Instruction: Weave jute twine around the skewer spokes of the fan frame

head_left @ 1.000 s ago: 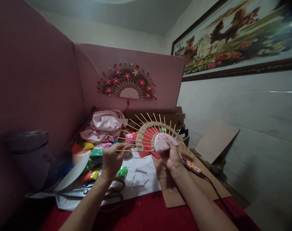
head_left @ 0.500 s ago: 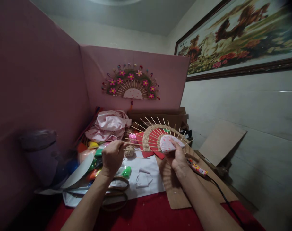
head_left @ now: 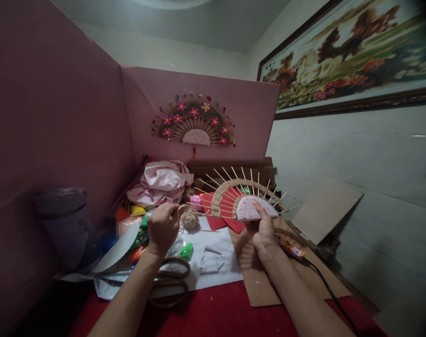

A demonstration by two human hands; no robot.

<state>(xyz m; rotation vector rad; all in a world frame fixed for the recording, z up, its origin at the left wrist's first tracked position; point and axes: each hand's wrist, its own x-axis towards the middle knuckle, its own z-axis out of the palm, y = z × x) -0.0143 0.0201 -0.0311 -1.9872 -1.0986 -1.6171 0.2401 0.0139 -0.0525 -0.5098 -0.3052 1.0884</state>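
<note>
My right hand (head_left: 264,231) grips a half-round fan (head_left: 257,209) by its base, the thumb on the white fabric with pink spots. Thin wooden sticks spread out from that base, and a band of brown twine (head_left: 217,199) is woven through them. My left hand (head_left: 164,227) is closed in a pinch just left of the fan's lowest stick tips; what its fingers hold is too fine to make out. A ball of twine (head_left: 190,220) lies on the table between the hands, under the stick tips.
Scissors (head_left: 171,283) lie by my left forearm, near bagged coloured clay (head_left: 186,252). A cardboard sheet (head_left: 253,281) and a corded flower-patterned tool (head_left: 290,245) are at right. Spotted fabric (head_left: 160,182) is heaped behind; a finished flowered fan (head_left: 195,121) hangs on the pink board.
The fan has tilted slightly and shifted a little to the right with my right hand. My left hand stays by the stick tips, its fingers turned slightly. The view has moved slightly.
</note>
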